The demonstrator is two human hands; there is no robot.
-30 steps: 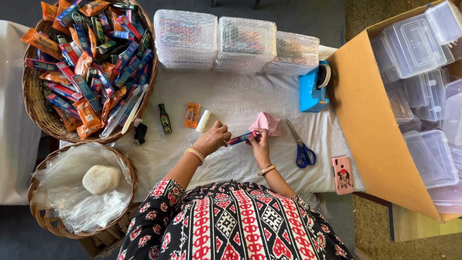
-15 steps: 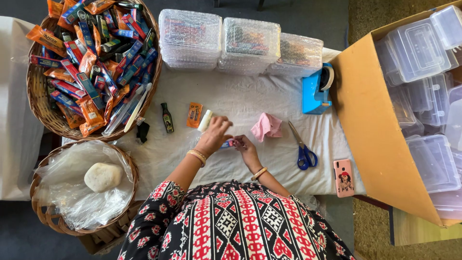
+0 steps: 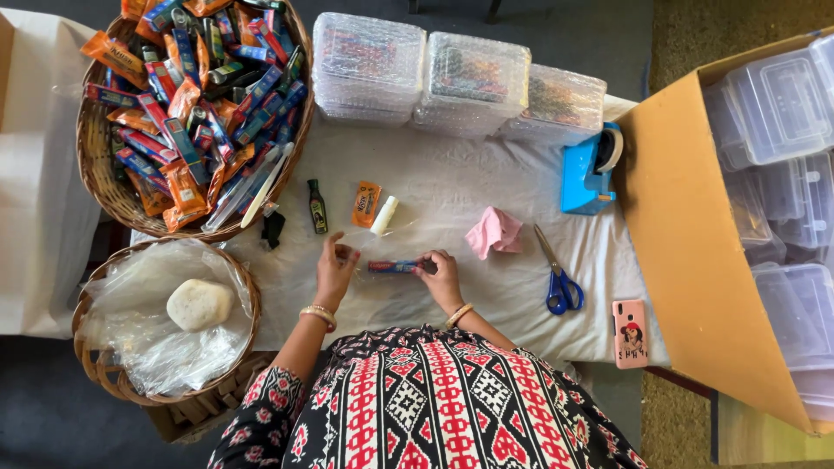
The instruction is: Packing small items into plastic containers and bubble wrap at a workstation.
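- Right hand [image 3: 443, 280]: fingers curled, pinching the right end of a small blue-red tube [image 3: 393, 267]; tube lies flat on the worktop [image 3: 486, 187], w/ white cloth cover.
- Left hand [image 3: 334, 267]: fingers bunched, tips just beside the tube's left end; touching or not, can't tell. Gold bangle on each wrist.
- Tube sits btwn both hands, close in front of the person.
- Just beyond the hands: orange sachet [image 3: 366, 204], white stick [image 3: 384, 215], small dark bottle [image 3: 318, 207], in a row.
- Right of hands: crumpled pink cloth [image 3: 493, 232], blue-handled scissors [image 3: 557, 276], pink phone [image 3: 630, 333].
- Far edge: three bubble-wrapped boxes [image 3: 473, 74]; blue tape dispenser [image 3: 587, 167] beside them.
- Left: wicker basket [image 3: 100, 178] full of orange, blue, red packets; lower basket [image 3: 104, 369] lined w/ clear plastic, holds a white lump [image 3: 199, 304].
- Far right: cardboard box [image 3: 695, 234] w/ clear plastic containers.
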